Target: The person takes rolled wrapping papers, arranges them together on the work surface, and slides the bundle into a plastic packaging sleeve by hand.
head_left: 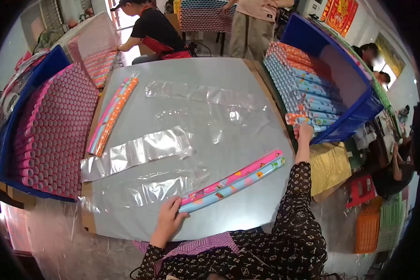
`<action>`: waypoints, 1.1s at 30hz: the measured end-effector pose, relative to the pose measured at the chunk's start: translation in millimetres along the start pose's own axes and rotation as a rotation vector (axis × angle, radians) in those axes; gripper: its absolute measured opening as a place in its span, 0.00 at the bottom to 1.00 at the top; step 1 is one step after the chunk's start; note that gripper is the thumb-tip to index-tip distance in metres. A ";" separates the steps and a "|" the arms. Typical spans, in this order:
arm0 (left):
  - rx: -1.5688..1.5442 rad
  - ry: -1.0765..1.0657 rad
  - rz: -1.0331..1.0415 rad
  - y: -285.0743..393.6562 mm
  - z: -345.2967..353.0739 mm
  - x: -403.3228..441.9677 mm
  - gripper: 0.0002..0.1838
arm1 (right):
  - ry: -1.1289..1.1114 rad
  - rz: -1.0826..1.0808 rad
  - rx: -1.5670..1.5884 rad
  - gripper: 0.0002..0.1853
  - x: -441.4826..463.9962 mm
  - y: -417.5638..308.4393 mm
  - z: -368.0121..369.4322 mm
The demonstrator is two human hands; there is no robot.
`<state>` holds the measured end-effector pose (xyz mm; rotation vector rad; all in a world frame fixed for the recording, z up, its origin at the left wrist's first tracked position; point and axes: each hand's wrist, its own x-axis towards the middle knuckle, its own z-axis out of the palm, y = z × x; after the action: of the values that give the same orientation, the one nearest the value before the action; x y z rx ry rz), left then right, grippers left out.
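My left hand point(169, 218) is closed around the near ends of a pink patterned paper roll point(233, 178) and a light-blue patterned paper roll point(238, 189). The two lie side by side, slanting up to the right over the table. At the right, my right hand point(304, 132) reaches to the blue bin point(354, 79), its fingers closed at the end of an orange paper roll point(291, 119) low in the stack. Clear plastic sleeves point(140, 151) lie flat on the table point(238, 144). A bundle of rolls point(113, 116), orange, pink and blue, rests at the table's left.
Left of the table stands another blue bin point(9, 149) packed with pink rolls point(56, 135). One person point(156, 35) crouches beyond the far edge; another person point(254, 28) stands behind. Gold sheeting point(330, 168) and an orange crate point(368, 226) are at the right.
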<state>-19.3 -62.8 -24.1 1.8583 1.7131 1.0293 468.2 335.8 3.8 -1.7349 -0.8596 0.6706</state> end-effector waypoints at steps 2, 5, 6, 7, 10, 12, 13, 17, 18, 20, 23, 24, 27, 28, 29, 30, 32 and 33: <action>0.000 0.019 0.018 -4.5 3.4 -2.8 0.30 | -0.015 0.036 0.104 0.28 -4.4 -0.7 4.6; -0.030 -0.044 -0.057 -0.6 2.5 -1.4 0.29 | -0.017 0.139 0.252 0.29 -15.6 4.5 12.4; -0.011 -0.038 -0.062 4.7 1.0 -0.8 0.28 | -0.094 0.154 0.432 0.28 -22.4 12.1 12.4; -0.021 -0.085 -0.053 7.8 0.5 -3.0 0.28 | -0.052 0.176 0.422 0.28 -29.0 18.6 11.2; -0.024 -0.049 -0.090 5.7 3.1 -1.3 0.27 | -0.089 0.258 0.571 0.34 -37.0 24.9 13.0; -0.033 -0.064 -0.094 4.1 4.0 -2.5 0.27 | -0.061 0.256 0.563 0.35 -34.8 25.0 13.7; -0.037 -0.052 -0.105 4.1 4.1 -2.1 0.27 | -0.039 0.263 0.579 0.35 -30.5 20.7 15.8; -0.030 -0.061 -0.135 11.3 1.4 -0.6 0.26 | -0.025 0.237 0.694 0.36 -23.1 -0.4 36.3; -0.029 -0.064 -0.135 10.7 2.0 -1.1 0.26 | -0.032 0.258 0.790 0.28 -26.0 -7.0 42.1; -0.042 -0.061 -0.143 8.6 3.0 -2.1 0.26 | -0.011 0.247 0.828 0.24 -26.0 -8.5 56.7; -0.020 -0.086 -0.146 12.3 0.5 0.7 0.27 | 0.043 0.265 0.924 0.13 -17.2 0.2 76.0; -0.018 -0.088 -0.147 9.9 0.8 -0.4 0.27 | -0.018 0.200 0.907 0.13 -18.6 3.3 78.2; -0.003 -0.079 -0.112 0.7 4.0 -2.9 0.27 | -0.055 0.205 0.937 0.12 -24.1 -0.6 78.6; 0.001 -0.077 -0.099 0.0 4.2 -2.5 0.27 | -0.038 0.278 0.985 0.11 -27.0 -6.4 79.4; 0.005 -0.074 -0.086 -0.4 4.4 -2.2 0.27 | -0.040 0.278 0.984 0.11 -29.7 -12.8 80.0; 0.005 -0.071 -0.087 -0.2 4.7 -2.3 0.27 | -0.013 0.305 1.012 0.11 -28.6 -15.1 81.2; 0.010 -0.069 -0.098 0.7 4.8 -2.3 0.27 | 0.013 0.332 1.040 0.11 -28.6 -17.2 83.7; 0.011 -0.068 -0.099 0.7 4.8 -2.1 0.27 | -0.005 0.314 1.076 0.11 -27.5 -15.3 85.9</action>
<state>-15.2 -64.1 -27.3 1.7757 1.7556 0.9099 381.9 364.0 -6.8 -0.8692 -0.1182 1.0834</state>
